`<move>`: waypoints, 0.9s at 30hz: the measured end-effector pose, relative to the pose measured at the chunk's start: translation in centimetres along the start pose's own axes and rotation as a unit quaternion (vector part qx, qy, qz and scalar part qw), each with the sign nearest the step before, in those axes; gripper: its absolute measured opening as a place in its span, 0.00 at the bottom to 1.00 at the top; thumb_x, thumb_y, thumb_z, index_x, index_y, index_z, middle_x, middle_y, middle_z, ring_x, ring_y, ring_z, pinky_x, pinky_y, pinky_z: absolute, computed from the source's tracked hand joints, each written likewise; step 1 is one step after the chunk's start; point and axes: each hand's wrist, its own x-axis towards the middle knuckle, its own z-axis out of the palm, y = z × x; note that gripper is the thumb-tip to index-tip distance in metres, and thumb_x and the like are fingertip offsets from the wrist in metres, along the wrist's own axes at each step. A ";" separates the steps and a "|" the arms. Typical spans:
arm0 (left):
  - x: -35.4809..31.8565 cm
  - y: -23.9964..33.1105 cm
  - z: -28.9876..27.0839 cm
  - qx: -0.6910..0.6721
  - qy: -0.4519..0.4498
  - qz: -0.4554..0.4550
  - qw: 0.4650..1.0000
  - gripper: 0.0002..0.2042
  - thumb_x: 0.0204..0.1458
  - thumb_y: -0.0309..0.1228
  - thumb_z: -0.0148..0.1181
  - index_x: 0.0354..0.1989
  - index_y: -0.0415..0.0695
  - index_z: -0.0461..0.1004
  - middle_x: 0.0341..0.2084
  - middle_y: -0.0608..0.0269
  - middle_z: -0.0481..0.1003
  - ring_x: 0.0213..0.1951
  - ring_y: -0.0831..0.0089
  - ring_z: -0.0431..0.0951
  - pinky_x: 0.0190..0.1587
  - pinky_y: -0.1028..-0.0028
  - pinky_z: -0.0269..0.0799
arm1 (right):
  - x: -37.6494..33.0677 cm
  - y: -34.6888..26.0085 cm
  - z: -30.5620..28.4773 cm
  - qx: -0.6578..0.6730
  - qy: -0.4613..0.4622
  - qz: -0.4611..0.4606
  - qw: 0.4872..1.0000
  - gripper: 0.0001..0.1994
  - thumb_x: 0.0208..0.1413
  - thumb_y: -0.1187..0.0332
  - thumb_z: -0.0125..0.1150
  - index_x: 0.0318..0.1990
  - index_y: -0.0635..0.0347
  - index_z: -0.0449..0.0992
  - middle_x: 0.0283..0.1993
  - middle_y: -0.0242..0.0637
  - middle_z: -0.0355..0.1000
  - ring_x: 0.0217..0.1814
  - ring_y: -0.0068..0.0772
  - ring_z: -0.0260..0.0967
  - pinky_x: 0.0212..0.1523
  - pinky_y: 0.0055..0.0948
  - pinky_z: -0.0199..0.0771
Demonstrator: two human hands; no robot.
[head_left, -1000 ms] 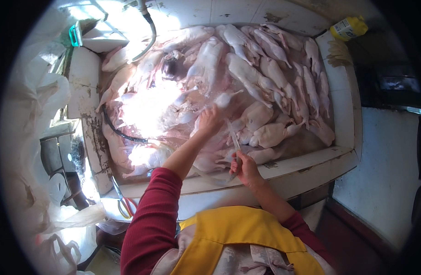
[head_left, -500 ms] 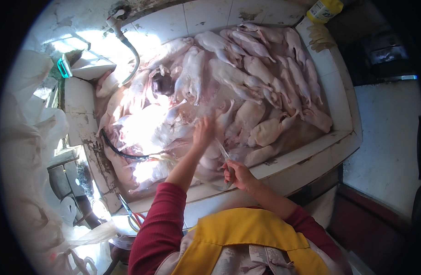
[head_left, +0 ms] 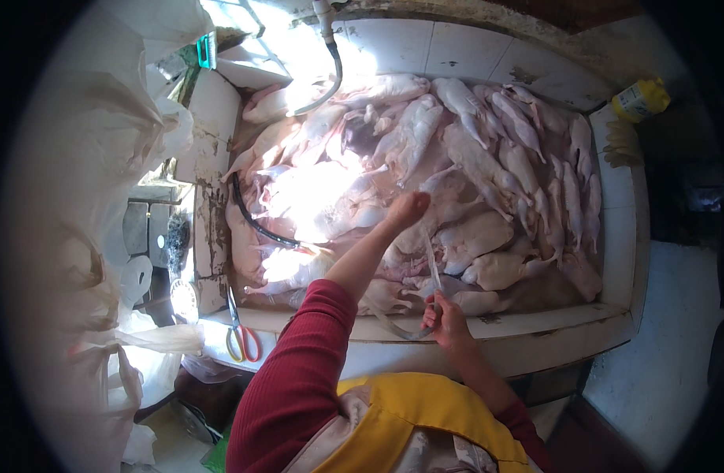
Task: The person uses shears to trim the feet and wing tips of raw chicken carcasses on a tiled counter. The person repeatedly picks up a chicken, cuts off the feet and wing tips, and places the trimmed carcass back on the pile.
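Observation:
In the white-tiled basin plucked poultry carcasses lie piled in shallow water. My right hand, at the near rim, is closed around a greyish hose. From its end a stream of water runs away from me onto the carcasses. My left hand is over the middle of the pile, beside a carcass with a raised leg. Its fingers turn down out of sight, so whether it grips anything is hidden.
Red-and-yellow-handled scissors rest on the near left rim. A black hose curves over the left-hand carcasses. A tap with a dark hose hangs at the back. Gloves and a yellow container are on the right.
The view has shifted, so the basin appears farther right. My left hand has lifted a little and its fingers have turned out of sight. My right hand still holds the running hose.

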 end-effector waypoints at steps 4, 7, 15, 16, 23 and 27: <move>-1.3 -5.6 -4.2 0.172 0.374 -0.105 0.905 0.22 0.54 0.45 0.51 0.53 0.45 0.70 0.60 0.53 0.62 0.62 0.57 0.59 0.56 0.45 0.57 | 0.5 -0.1 -0.7 0.012 0.016 -0.010 1.000 0.13 0.63 0.56 0.47 0.35 0.54 0.68 0.17 0.26 0.56 0.18 0.24 0.56 0.29 0.34 0.64; -4.5 -12.0 -3.6 0.171 0.230 -0.144 0.947 0.31 0.54 0.50 0.50 0.63 0.46 0.58 0.63 0.54 0.57 0.66 0.57 0.53 0.60 0.42 0.49 | 0.7 0.1 0.0 0.000 -0.001 -0.008 1.000 0.13 0.63 0.56 0.47 0.34 0.54 0.68 0.17 0.26 0.56 0.19 0.24 0.57 0.28 0.33 0.64; -6.8 -17.1 -7.3 0.232 0.112 0.001 0.966 0.24 0.56 0.45 0.47 0.58 0.44 0.64 0.51 0.48 0.69 0.55 0.57 0.68 0.52 0.54 0.64 | 3.0 0.9 3.4 -0.270 -0.091 -0.007 0.959 0.14 0.64 0.58 0.46 0.33 0.59 0.69 0.17 0.28 0.59 0.15 0.22 0.53 0.20 0.28 0.61; -5.8 -16.1 -8.0 0.184 0.145 0.019 0.972 0.21 0.56 0.42 0.47 0.54 0.43 0.69 0.48 0.47 0.71 0.52 0.57 0.71 0.49 0.56 0.67 | 3.1 0.4 3.2 -0.260 -0.074 -0.013 0.963 0.14 0.64 0.58 0.46 0.33 0.59 0.69 0.17 0.28 0.59 0.15 0.22 0.54 0.20 0.28 0.61; -7.9 -22.4 -8.2 0.144 0.166 -0.168 0.961 0.27 0.58 0.51 0.41 0.51 0.40 0.71 0.39 0.45 0.77 0.44 0.55 0.77 0.49 0.61 0.70 | 2.8 -0.1 3.5 -0.212 -0.043 0.022 0.976 0.15 0.64 0.57 0.46 0.32 0.58 0.69 0.17 0.27 0.58 0.15 0.21 0.53 0.20 0.26 0.63; -8.1 -14.7 -6.2 0.199 0.097 -0.244 0.944 0.42 0.55 0.59 0.42 0.70 0.45 0.38 0.57 0.53 0.67 0.61 0.52 0.63 0.60 0.46 0.53 | 3.7 0.6 5.2 -0.282 -0.068 0.019 0.957 0.15 0.65 0.58 0.45 0.31 0.58 0.69 0.17 0.26 0.59 0.15 0.19 0.54 0.19 0.25 0.62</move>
